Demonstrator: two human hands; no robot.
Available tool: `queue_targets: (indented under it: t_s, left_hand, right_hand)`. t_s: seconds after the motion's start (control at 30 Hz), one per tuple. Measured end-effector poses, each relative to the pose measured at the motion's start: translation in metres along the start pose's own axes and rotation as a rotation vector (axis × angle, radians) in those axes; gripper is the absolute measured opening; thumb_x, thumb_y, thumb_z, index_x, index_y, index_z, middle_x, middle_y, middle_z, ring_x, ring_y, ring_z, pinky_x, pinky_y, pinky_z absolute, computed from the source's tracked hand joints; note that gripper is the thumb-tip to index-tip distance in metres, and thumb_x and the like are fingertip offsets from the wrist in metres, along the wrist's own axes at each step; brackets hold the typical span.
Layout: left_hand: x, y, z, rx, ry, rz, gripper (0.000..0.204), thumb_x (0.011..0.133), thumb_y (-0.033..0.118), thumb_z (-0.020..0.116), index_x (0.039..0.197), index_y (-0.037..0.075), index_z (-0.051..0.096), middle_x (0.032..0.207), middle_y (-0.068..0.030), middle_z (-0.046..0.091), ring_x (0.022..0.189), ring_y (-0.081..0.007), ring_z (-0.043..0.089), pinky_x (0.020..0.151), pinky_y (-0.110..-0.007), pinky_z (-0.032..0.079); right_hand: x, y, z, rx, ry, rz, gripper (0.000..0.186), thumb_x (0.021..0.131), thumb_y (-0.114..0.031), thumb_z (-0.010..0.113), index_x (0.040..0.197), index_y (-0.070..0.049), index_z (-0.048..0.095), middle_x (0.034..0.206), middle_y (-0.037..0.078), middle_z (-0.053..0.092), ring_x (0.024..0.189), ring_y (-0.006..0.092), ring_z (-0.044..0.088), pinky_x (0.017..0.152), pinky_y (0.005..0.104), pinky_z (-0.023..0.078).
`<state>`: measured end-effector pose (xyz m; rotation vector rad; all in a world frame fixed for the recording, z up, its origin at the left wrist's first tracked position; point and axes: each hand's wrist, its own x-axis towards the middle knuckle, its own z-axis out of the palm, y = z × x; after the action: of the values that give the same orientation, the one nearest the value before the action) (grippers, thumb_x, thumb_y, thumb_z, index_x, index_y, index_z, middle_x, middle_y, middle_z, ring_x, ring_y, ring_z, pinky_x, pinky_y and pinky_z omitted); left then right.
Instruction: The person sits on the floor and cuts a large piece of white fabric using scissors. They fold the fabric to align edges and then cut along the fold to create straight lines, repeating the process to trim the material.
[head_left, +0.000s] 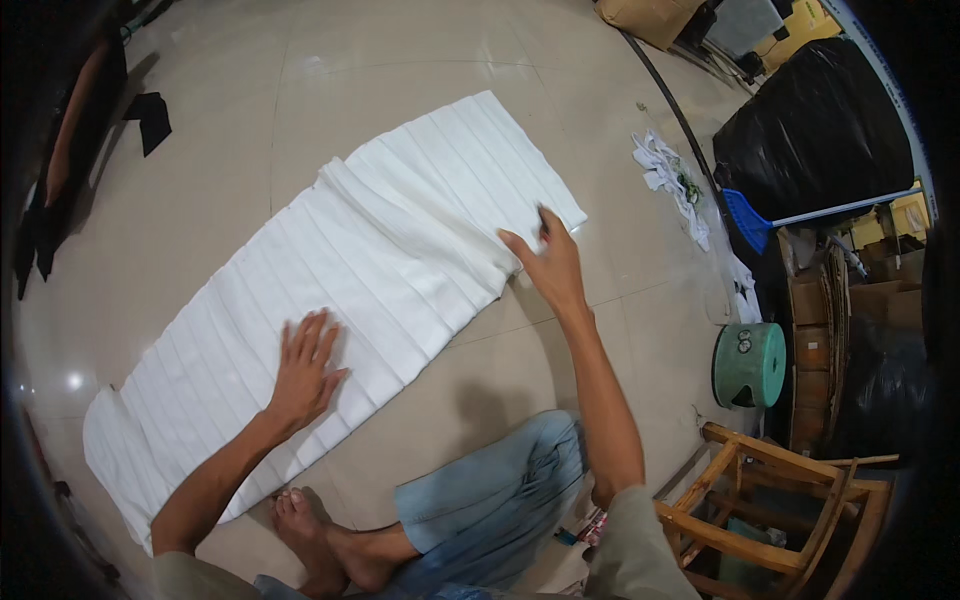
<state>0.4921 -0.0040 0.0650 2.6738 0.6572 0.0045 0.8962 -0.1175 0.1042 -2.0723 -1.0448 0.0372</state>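
A long white cloth (300, 270) with crosswise pleats or seams lies diagonally over the floor in front of me. A raised, bunched fold crosses it towards its far right end. My left hand (305, 375) rests palm down on the cloth's near part, fingers spread. At the right edge, by the fold, is my right hand (553, 265), its thumb held apart towards the cloth. A small dark object (544, 222) shows at its curled fingers, slightly blurred; its kind is unclear.
Beneath the cloth is a glossy tiled floor (400, 60). To the right are white scraps (672, 180), a blue dustpan (745, 218), a black plastic bag (815, 125), a green stool (750, 365) and a wooden frame (765, 540). My bare feet (320, 550) are near the cloth's lower edge.
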Motion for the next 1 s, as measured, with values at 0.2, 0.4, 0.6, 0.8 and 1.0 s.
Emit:
queue_targets:
  t_s: [0.2, 0.4, 0.6, 0.8, 1.0]
  left_hand:
    - [-0.08, -0.036, 0.008, 0.116, 0.039, -0.316, 0.076, 0.103, 0.033, 0.056, 0.159, -0.005, 0.023, 0.17, -0.0224, 0.013, 0.158, -0.0405, 0.008, 0.124, -0.064, 0.0]
    - [-0.131, -0.068, 0.012, 0.166, 0.045, -0.246, 0.071, 0.105, 0.036, 0.046, 0.161, -0.003, 0.023, 0.17, -0.0223, 0.016, 0.158, -0.0395, 0.011, 0.124, -0.064, -0.001]
    - [-0.143, -0.076, 0.023, 0.178, 0.074, -0.252, 0.07, 0.106, 0.037, 0.045, 0.161, -0.001, 0.024, 0.17, -0.0212, 0.017, 0.158, -0.0385, 0.012, 0.124, -0.063, 0.0]
    - [-0.125, -0.066, 0.023, 0.17, 0.078, -0.183, 0.073, 0.104, 0.036, 0.05, 0.161, -0.001, 0.024, 0.17, -0.0218, 0.016, 0.158, -0.0376, 0.012, 0.125, -0.063, 0.002]
    - [-0.121, -0.077, 0.026, 0.224, 0.106, -0.184, 0.071, 0.105, 0.036, 0.049, 0.161, 0.001, 0.025, 0.171, -0.0191, 0.016, 0.159, -0.036, 0.012, 0.125, -0.062, 0.004]
  right_hand:
    - [0.025, -0.024, 0.073, -0.287, -0.36, -0.006, 0.042, 0.087, -0.03, 0.08, 0.097, 0.003, 0.056, 0.086, 0.025, 0.071, 0.086, 0.042, 0.072, 0.078, 0.0478, 0.057]
    - [0.0, -0.024, 0.103, -0.185, -0.293, 0.054, 0.035, 0.087, -0.02, 0.077, 0.104, 0.003, 0.056, 0.09, 0.023, 0.071, 0.088, 0.0381, 0.072, 0.079, 0.0449, 0.056]
    - [-0.001, 0.012, 0.077, 0.829, -0.422, 0.603, 0.022, 0.093, -0.02, 0.074, 0.1, -0.01, 0.056, 0.092, -0.002, 0.062, 0.086, 0.0094, 0.058, 0.076, 0.0288, 0.049]
    - [-0.014, 0.03, 0.025, -0.117, 0.002, 0.236, 0.039, 0.096, -0.029, 0.07, 0.111, 0.006, 0.062, 0.101, 0.016, 0.069, 0.081, 0.0273, 0.064, 0.075, 0.0414, 0.052]
    - [-0.103, -0.066, 0.075, -0.237, -0.15, -0.118, 0.047, 0.098, -0.035, 0.069, 0.12, 0.006, 0.061, 0.131, 0.02, 0.064, 0.107, 0.0343, 0.065, 0.094, 0.0465, 0.049]
